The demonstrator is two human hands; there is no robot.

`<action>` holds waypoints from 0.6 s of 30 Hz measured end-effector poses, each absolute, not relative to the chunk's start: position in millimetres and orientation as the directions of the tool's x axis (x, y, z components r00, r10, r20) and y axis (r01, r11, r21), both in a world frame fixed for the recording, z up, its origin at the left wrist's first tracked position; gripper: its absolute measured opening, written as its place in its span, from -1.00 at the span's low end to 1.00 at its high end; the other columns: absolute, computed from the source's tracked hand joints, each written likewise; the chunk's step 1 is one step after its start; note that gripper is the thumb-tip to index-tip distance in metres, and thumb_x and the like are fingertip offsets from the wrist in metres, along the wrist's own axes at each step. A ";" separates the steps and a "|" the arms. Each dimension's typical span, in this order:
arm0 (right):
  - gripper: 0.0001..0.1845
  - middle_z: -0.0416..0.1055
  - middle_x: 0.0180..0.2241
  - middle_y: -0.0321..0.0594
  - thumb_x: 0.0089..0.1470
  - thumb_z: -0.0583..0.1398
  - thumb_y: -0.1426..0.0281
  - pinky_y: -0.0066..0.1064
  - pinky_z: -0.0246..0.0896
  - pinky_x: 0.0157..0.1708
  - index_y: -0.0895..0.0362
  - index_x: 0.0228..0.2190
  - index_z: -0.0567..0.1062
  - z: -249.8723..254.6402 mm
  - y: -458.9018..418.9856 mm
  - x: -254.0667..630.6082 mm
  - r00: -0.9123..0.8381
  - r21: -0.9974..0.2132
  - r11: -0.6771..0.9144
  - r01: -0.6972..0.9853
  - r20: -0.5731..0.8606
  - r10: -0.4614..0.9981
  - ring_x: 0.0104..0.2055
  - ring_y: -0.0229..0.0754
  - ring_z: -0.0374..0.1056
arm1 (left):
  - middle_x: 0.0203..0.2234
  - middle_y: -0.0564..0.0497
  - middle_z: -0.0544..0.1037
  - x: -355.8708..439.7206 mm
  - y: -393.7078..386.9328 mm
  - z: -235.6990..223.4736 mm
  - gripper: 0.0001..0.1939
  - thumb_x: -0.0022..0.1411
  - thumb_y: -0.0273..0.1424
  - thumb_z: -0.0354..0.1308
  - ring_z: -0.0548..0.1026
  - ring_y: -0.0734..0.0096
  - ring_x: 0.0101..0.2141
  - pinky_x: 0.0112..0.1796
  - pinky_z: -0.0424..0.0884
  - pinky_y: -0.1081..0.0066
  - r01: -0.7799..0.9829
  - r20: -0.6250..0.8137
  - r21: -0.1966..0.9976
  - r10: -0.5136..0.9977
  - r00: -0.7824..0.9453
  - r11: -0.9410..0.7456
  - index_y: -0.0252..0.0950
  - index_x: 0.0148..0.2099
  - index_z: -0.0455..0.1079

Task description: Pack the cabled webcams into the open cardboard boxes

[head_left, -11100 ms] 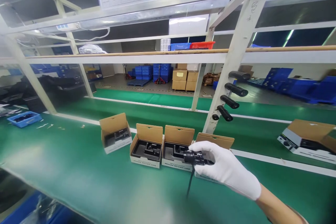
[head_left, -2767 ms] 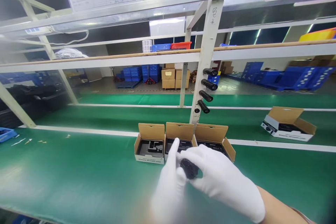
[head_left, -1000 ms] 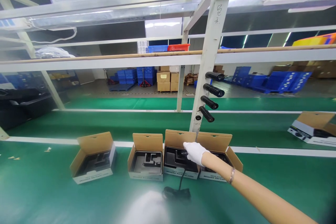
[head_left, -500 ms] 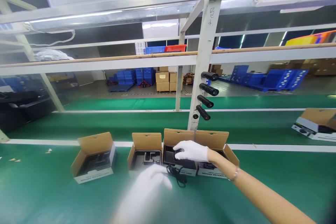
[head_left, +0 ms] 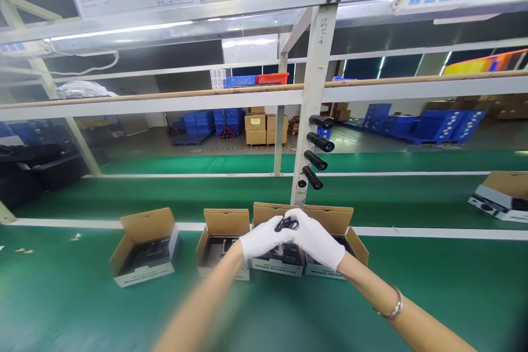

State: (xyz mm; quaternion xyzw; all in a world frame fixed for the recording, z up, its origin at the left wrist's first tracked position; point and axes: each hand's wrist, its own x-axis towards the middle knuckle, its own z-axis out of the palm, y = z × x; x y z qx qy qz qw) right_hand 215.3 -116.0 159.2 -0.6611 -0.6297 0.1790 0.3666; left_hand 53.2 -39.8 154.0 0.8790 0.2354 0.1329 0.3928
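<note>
A black coiled cable (head_left: 287, 224) is held between my two white-gloved hands, above the third open carton from the left (head_left: 275, 267). My left hand (head_left: 264, 237) closes on the cable from the left side. From the right, my right hand (head_left: 315, 236) has its fingers curled onto the same coil. Dark contents show in that carton beneath the hands, though the hands cover much of it. Close on its left stands another open carton (head_left: 226, 223), with a black tray and a grey part inside. A further open carton (head_left: 330, 217) adjoins on the right, partly behind my right hand.
Another open carton (head_left: 144, 275) sits apart to the left, and one more (head_left: 501, 198) lies far right beyond the white strip. A white post (head_left: 307, 93) with several black rolls (head_left: 320, 143) rises behind the cartons. Small scraps (head_left: 75, 237) lie on the green surface (head_left: 74, 297).
The black cable has risen from the carton's front edge to above it, now in both hands. My left hand moved up and forward; my right hand shifted slightly right to meet it.
</note>
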 end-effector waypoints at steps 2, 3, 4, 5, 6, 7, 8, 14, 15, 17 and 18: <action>-0.51 0.49 -0.10 -0.17 0.00 0.25 0.39 -0.36 0.28 -0.09 0.12 0.01 0.35 152.9 -115.7 220.8 0.165 -0.605 0.038 0.795 0.277 0.947 -0.09 -0.13 0.42 | -0.19 0.05 0.58 57.9 -31.3 152.1 -0.52 0.22 -0.12 0.06 0.55 0.41 -0.39 -0.37 0.46 0.43 0.359 -0.059 0.706 0.455 0.889 -0.610 -0.18 0.13 0.25; -0.53 0.47 -0.06 -0.18 0.06 0.22 0.38 -0.36 0.27 -0.08 0.09 0.04 0.35 151.0 -115.6 222.9 0.120 -0.500 0.040 0.865 0.283 0.952 -0.06 -0.13 0.40 | -0.26 0.05 0.59 60.6 -26.6 150.9 -0.52 0.20 -0.12 0.07 0.54 0.41 -0.47 -0.42 0.45 0.42 0.390 -0.107 0.666 0.436 0.894 -0.635 -0.19 0.11 0.27; -0.60 0.46 -0.05 -0.19 0.12 0.18 0.37 -0.35 0.27 -0.09 0.05 0.02 0.38 149.6 -115.1 224.5 0.046 -0.354 0.052 0.934 0.264 0.964 -0.05 -0.13 0.40 | -0.32 0.05 0.59 63.8 -21.7 149.0 -0.54 0.19 -0.12 0.07 0.53 0.39 -0.50 -0.42 0.44 0.39 0.419 -0.146 0.617 0.426 0.893 -0.666 -0.19 0.09 0.30; -0.69 0.48 -0.08 -0.19 0.18 0.14 0.35 -0.33 0.27 -0.11 0.05 -0.03 0.44 148.1 -114.0 225.4 -0.028 -0.195 0.072 0.978 0.218 0.976 -0.06 -0.10 0.41 | -0.33 0.03 0.59 67.3 -16.9 146.2 -0.55 0.18 -0.11 0.07 0.54 0.33 -0.47 -0.38 0.45 0.34 0.444 -0.174 0.560 0.424 0.889 -0.700 -0.18 0.06 0.34; -0.75 0.50 -0.13 -0.17 0.21 0.12 0.34 -0.30 0.28 -0.14 0.06 -0.10 0.49 146.3 -111.9 225.4 -0.081 -0.052 0.090 0.995 0.161 0.984 -0.08 -0.07 0.42 | -0.31 0.00 0.60 70.9 -12.2 142.3 -0.56 0.17 -0.10 0.08 0.56 0.25 -0.41 -0.31 0.46 0.27 0.461 -0.195 0.499 0.424 0.885 -0.734 -0.18 0.03 0.37; -0.78 0.52 -0.19 -0.13 0.22 0.11 0.34 -0.28 0.28 -0.16 0.10 -0.17 0.53 143.5 -108.8 224.7 -0.104 0.054 0.099 0.994 0.104 0.989 -0.11 -0.03 0.43 | -0.26 -0.05 0.60 74.1 -7.8 137.5 -0.57 0.16 -0.10 0.10 0.57 0.15 -0.32 -0.24 0.46 0.19 0.473 -0.214 0.440 0.423 0.881 -0.763 -0.17 0.01 0.40; -0.79 0.54 -0.25 -0.08 0.21 0.13 0.34 -0.26 0.28 -0.18 0.14 -0.23 0.55 139.5 -104.9 223.2 -0.110 0.117 0.102 0.988 0.057 0.992 -0.14 0.02 0.44 | -0.21 -0.09 0.60 76.4 -3.7 131.8 -0.57 0.15 -0.11 0.12 0.57 0.06 -0.23 -0.18 0.45 0.11 0.481 -0.232 0.385 0.421 0.877 -0.788 -0.19 0.01 0.42; -0.86 0.56 -0.37 0.08 -0.01 0.34 0.40 -0.23 0.29 -0.22 0.26 -0.42 0.62 100.5 -74.5 206.4 -0.171 0.214 0.212 0.953 -0.195 0.966 -0.23 0.11 0.50 | 0.02 -0.11 0.50 74.3 12.3 97.1 -0.62 0.27 -0.22 0.15 0.47 0.20 0.00 0.02 0.41 0.05 0.460 -0.327 0.203 0.383 0.864 -0.864 -0.28 0.07 0.38; -0.89 0.56 -0.37 0.08 -0.04 0.34 0.43 -0.25 0.30 -0.25 0.26 -0.43 0.62 96.4 -70.9 203.3 -0.174 0.219 0.223 0.950 -0.223 0.959 -0.25 0.11 0.51 | 0.01 -0.10 0.50 75.0 12.6 93.1 -0.64 0.29 -0.22 0.14 0.47 0.21 0.00 0.03 0.40 0.05 0.463 -0.336 0.172 0.390 0.857 -0.869 -0.28 0.06 0.39; -0.91 0.56 -0.38 0.08 -0.08 0.34 0.48 -0.27 0.31 -0.32 0.27 -0.44 0.62 95.1 -67.2 199.2 -0.175 0.219 0.233 0.947 -0.253 0.951 -0.29 0.10 0.51 | -0.03 -0.10 0.52 80.5 10.8 87.0 -0.68 0.29 -0.21 0.14 0.47 0.22 -0.02 0.03 0.40 0.04 0.476 -0.363 0.104 0.413 0.836 -0.873 -0.29 0.00 0.42; -0.90 0.56 -0.38 0.07 -0.10 0.35 0.46 -0.29 0.30 -0.33 0.26 -0.45 0.62 98.0 -67.6 199.1 -0.179 0.212 0.237 0.948 -0.257 0.950 -0.30 0.09 0.51 | -0.06 -0.09 0.53 84.9 8.9 84.8 -0.69 0.29 -0.21 0.15 0.48 0.23 -0.04 0.02 0.41 0.04 0.481 -0.380 0.075 0.421 0.824 -0.874 -0.31 -0.04 0.43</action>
